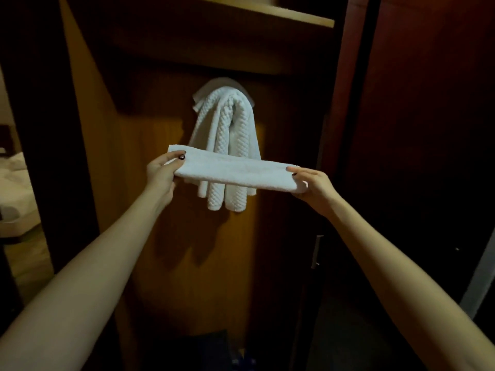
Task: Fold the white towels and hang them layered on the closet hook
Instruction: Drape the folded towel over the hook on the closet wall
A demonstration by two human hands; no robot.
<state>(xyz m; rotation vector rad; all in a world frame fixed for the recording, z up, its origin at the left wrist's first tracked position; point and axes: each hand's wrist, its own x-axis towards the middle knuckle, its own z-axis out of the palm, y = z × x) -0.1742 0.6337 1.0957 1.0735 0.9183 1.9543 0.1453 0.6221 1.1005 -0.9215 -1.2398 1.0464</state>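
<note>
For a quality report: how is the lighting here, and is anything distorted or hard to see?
Head view: dim, warm light; the folded towel and hanging waffle towel look brightest; shadows fall on the closet back panel; the closet door is almost black; the wide lens bends the shelf.

The hanging towels (225, 135) block the centre of the back panel (166, 250), and the folded towel (235, 174) spans across in front of them. The shelf (267, 12) caps the space above; the door (428, 129) bounds your right.
</note>
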